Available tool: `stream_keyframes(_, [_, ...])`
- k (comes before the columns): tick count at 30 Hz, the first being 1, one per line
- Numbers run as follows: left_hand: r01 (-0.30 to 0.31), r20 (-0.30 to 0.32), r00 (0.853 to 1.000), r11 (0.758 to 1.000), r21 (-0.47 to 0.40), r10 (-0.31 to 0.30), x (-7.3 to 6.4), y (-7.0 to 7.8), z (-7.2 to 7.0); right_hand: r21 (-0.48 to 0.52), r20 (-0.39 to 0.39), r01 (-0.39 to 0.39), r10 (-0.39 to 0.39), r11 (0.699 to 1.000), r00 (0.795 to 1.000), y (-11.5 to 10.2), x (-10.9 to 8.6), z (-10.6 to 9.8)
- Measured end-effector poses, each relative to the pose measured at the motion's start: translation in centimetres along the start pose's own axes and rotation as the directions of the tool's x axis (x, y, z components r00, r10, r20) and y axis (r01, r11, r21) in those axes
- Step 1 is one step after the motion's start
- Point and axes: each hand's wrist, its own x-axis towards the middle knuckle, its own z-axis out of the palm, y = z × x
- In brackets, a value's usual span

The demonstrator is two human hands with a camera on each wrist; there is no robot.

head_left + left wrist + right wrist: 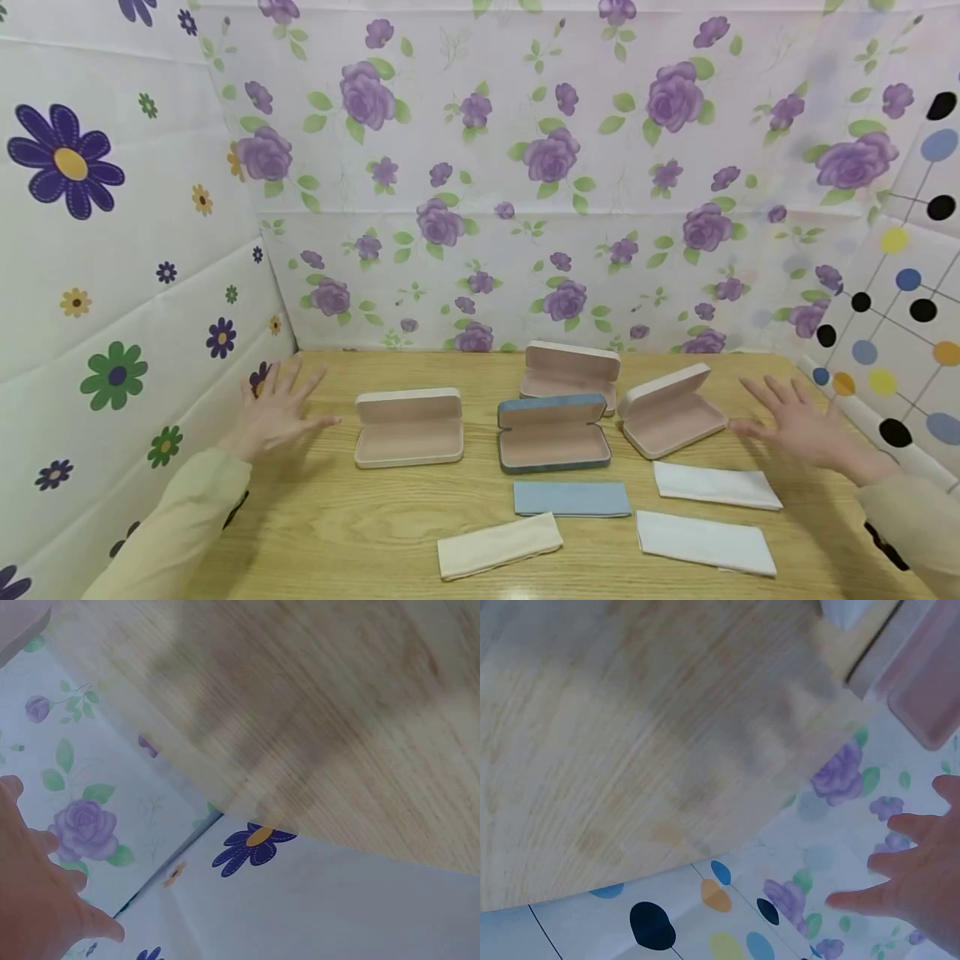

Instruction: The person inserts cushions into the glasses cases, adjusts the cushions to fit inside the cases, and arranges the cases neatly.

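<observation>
My left hand hovers at the left side with its fingers spread, left of a cream glasses case. On the right, my right hand is spread as well, beside a tilted white glasses case. Neither hand holds anything. A blue glasses case stands mid-table, partly hiding another pale case behind it. All these cases have raised lids and pink linings. In front lie a folded blue cloth, a cream cloth and two white cloths, one farther back and one nearer.
The wooden table meets a flowered back sheet. A daisy-patterned sheet closes the left side, and a dotted sheet stands on the right, close to my right hand.
</observation>
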Motion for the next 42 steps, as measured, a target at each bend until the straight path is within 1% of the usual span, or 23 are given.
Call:
stream_keyframes(2, [0.000,0.005,1.000,1.000,0.000,0.000,0.2,0.1,-0.4,0.014,-0.029,0.035,-0.034,0.999,0.999,0.0,0.3,-0.7])
stream_keyframes(5, [-0.004,0.002,1.000,1.000,-0.031,0.004,0.6,0.3,-1.1,0.052,-0.052,0.070,-0.067,0.996,0.996,-0.1,0.7,-1.7])
stream_keyframes(8, [-0.023,-0.003,1.000,0.998,-0.063,0.023,0.8,0.6,-1.6,0.126,-0.035,0.063,-0.059,0.990,0.998,-0.2,1.0,-2.5])
stream_keyframes(10, [-0.048,-0.015,0.999,0.996,-0.080,0.047,1.0,0.9,-2.0,0.170,-0.037,0.058,-0.052,0.984,0.998,-0.4,1.2,-3.1])
stream_keyframes(12, [-0.075,-0.032,0.997,0.992,-0.101,0.073,1.2,1.2,-2.5,0.201,-0.050,0.064,-0.055,0.977,0.997,-0.8,1.5,-3.8])
stream_keyframes(15, [-0.093,-0.056,0.995,0.982,-0.162,0.085,1.6,1.5,-3.0,0.253,-0.070,0.068,-0.052,0.965,0.996,-1.7,2.1,-4.8])
stream_keyframes(20, [-0.101,-0.091,0.993,0.950,-0.295,0.078,2.3,2.1,-3.8,0.333,-0.122,0.103,-0.066,0.937,0.990,-3.4,3.0,-5.7])
stream_keyframes(24, [-0.142,-0.131,0.986,0.918,-0.371,0.100,2.9,3.0,-4.2,0.360,-0.145,0.132,-0.085,0.924,0.986,-4.4,3.7,-5.6])
stream_keyframes(26, [-0.163,-0.144,0.983,0.899,-0.407,0.113,3.1,3.5,-4.5,0.396,-0.133,0.158,-0.114,0.904,0.985,-4.9,4.1,-5.4])
stream_keyframes(27, [-0.173,-0.147,0.982,0.887,-0.428,0.121,3.2,3.8,-4.7,0.420,-0.118,0.172,-0.134,0.891,0.984,-5.3,4.4,-5.3])
stream_keyframes(28, [-0.182,-0.147,0.981,0.870,-0.457,0.128,3.4,4.2,-4.8,0.455,-0.105,0.196,-0.166,0.869,0.980,-5.8,4.6,-5.3])
stream_keyframes(29, [-0.187,-0.145,0.980,0.857,-0.480,0.133,3.5,4.6,-5.0,0.499,-0.089,0.212,-0.194,0.841,0.977,-6.3,4.9,-5.2])
stream_keyframes(30, [-0.190,-0.139,0.981,0.845,-0.500,0.138,3.6,5.0,-5.1,0.546,-0.070,0.228,-0.227,0.806,0.971,-7.0,5.1,-5.1])
stream_keyframes(31, [-0.193,-0.134,0.980,0.841,-0.506,0.144,3.7,5.5,-5.2,0.592,-0.053,0.239,-0.258,0.770,0.965,-7.7,5.4,-5.0])
stream_keyframes(32, [-0.197,-0.119,0.980,0.829,-0.524,0.157,3.8,5.9,-5.3,0.633,-0.031,0.241,-0.286,0.736,0.958,-8.4,5.6,-5.0])
stream_keyframes(34, [-0.203,-0.081,0.978,0.803,-0.560,0.191,4.0,7.0,-5.3,0.681,-0.014,0.255,-0.337,0.686,0.941,-9.9,6.2,-4.9])
stream_keyframes(36, [-0.231,-0.051,0.966,0.765,-0.601,0.252,4.2,8.0,-5.2,0.702,-0.011,0.276,-0.377,0.656,0.926,-11.0,6.7,-4.7])
stream_keyframes(37, [-0.243,-0.036,0.958,0.736,-0.632,0.285,4.3,8.6,-5.2,0.710,-0.013,0.292,-0.402,0.641,0.916,-11.5,6.9,-4.6])
stream_keyframes(38, [-0.250,-0.022,0.947,0.696,-0.673,0.319,4.5,9.1,-5.1,0.716,-0.017,0.307,-0.424,0.628,0.906,-12.0,7.2,-4.4])
stream_keyframes(39, [-0.261,-0.016,0.936,0.664,-0.701,0.350,4.6,9.6,-5.0,0.721,-0.024,0.330,-0.455,0.610,0.890,-12.4,7.4,-4.2])
stream_keyframes(40, [-0.264,-0.005,0.924,0.629,-0.731,0.383,4.8,10.1,-4.9,0.732,-0.024,0.347,-0.486,0.587,0.874,-12.8,7.7,-4.0])
stream_keyframes(41, [-0.272,0.005,0.908,0.598,-0.754,0.419,5.0,10.6,-4.7,0.741,-0.025,0.364,-0.518,0.564,0.855,-13.2,7.9,-3.7])
stream_keyframes(42, [-0.267,0.026,0.892,0.574,-0.774,0.451,5.2,11.1,-4.5,0.757,-0.015,0.364,-0.544,0.543,0.839,-13.6,8.1,-3.5])
